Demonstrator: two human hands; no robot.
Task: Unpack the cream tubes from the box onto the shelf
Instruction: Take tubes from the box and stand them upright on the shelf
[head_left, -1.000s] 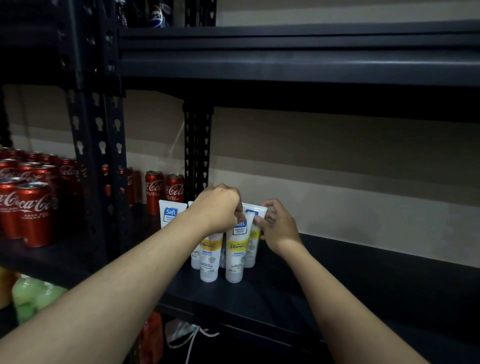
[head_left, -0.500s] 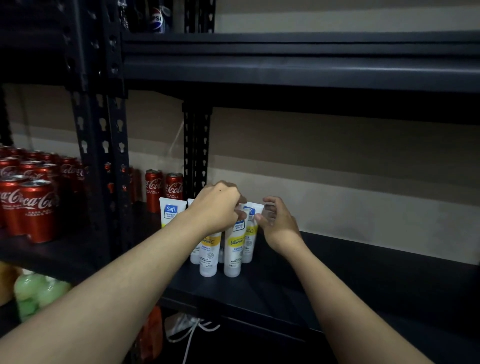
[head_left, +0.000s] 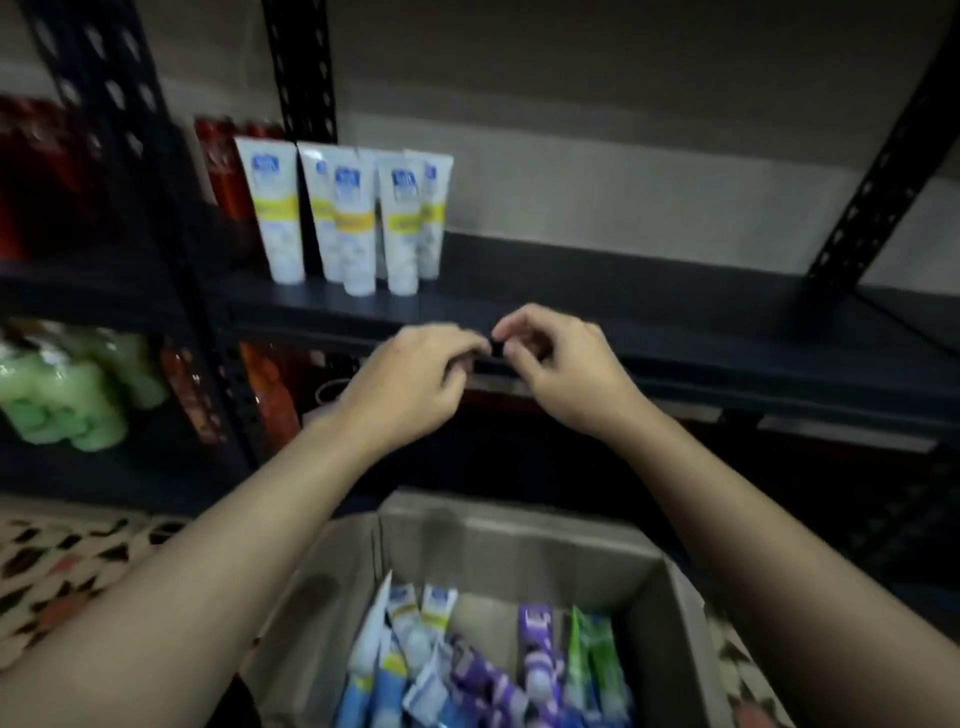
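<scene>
At your upper left you see blurred red cans, with a couple more a little to their right. Below them sits a pale green, lumpy pack, and right of it some orange-red items too blurred to name. At your lower left the floor shows a pale covering with dark and reddish flecks, and a beige wall runs behind.

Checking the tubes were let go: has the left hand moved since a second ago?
Yes. The left hand has left the tubes standing on the shelf and pulled back toward the person, to its front edge.
</scene>
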